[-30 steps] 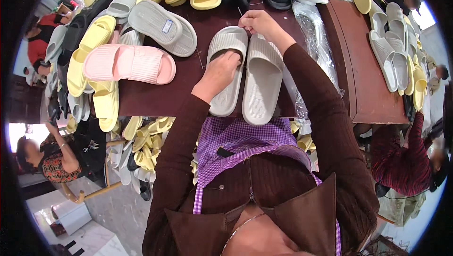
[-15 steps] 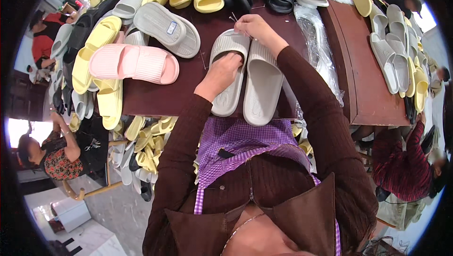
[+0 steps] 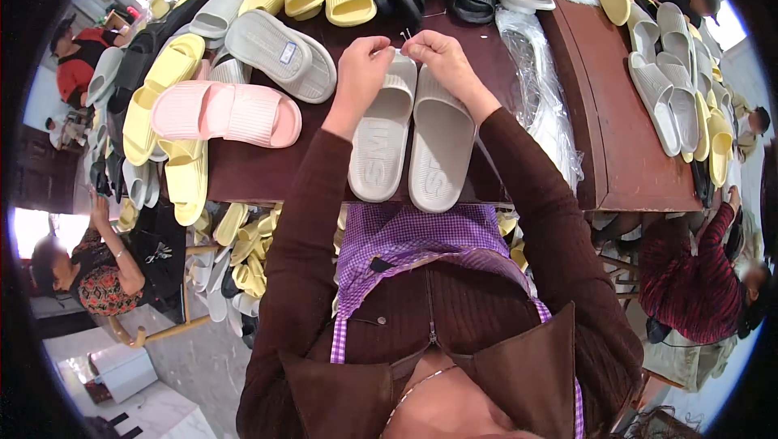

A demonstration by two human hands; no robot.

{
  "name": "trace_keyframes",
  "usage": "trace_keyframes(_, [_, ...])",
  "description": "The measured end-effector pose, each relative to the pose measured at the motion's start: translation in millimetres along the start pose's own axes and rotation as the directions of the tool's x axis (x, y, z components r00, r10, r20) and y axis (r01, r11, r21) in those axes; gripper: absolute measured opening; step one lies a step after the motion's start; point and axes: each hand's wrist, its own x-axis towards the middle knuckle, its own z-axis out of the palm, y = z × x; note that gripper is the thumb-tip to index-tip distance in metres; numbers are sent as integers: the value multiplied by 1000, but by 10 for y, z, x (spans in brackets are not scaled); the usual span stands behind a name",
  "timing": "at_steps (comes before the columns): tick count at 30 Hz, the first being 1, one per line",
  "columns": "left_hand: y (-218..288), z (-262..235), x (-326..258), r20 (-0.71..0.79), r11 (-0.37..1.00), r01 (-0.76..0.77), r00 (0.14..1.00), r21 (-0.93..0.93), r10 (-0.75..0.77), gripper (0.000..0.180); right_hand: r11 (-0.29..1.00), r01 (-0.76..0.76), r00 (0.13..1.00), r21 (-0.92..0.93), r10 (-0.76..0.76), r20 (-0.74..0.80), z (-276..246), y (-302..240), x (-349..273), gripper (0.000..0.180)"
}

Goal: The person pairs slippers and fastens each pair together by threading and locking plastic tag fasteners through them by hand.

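Observation:
A pair of light grey slide slippers lies side by side on the dark red table in front of me, toes away from me: the left slipper (image 3: 378, 155) and the right slipper (image 3: 442, 151). At the toe of the left one, my left hand (image 3: 362, 78) is closed in a pinch; what its fingertips hold is too small to make out. My right hand (image 3: 447, 66) pinches some thin pale strands (image 3: 407, 35) over the toe of the right slipper. Both hands' fingertips nearly meet between the two toes.
Left of the pair lie a pink slipper (image 3: 227, 112), an upturned grey slipper (image 3: 279, 54) and stacked yellow slippers (image 3: 186, 176). Clear plastic bags (image 3: 535, 91) lie to the right, before a second table (image 3: 640, 180) with more slippers. Other people sit at both sides.
My left hand has come out from under the left slipper's strap and moved up to its toe, beside my right hand. The right hand keeps its pinch on the strands.

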Motion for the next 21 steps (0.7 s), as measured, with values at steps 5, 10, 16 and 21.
trace_keyframes(5, [-60,183,163,350,812,459,874,-361,-339,15,1000,1,1000,-29,-1,-22,-57,34,-58,11])
trace_keyframes(10, [-163,260,160,483,548,642,766,-536,-425,7,999,-37,998,-29,36,-59,-64,38,-134,11])
trace_keyframes(16, [-132,231,132,512,404,640,767,-653,-387,5,996,-78,986,50,85,-143,-66,24,-157,12])
trace_keyframes(21, [-187,185,101,548,355,666,744,-656,-382,4,993,-62,986,99,77,-147,17,-58,-206,11])
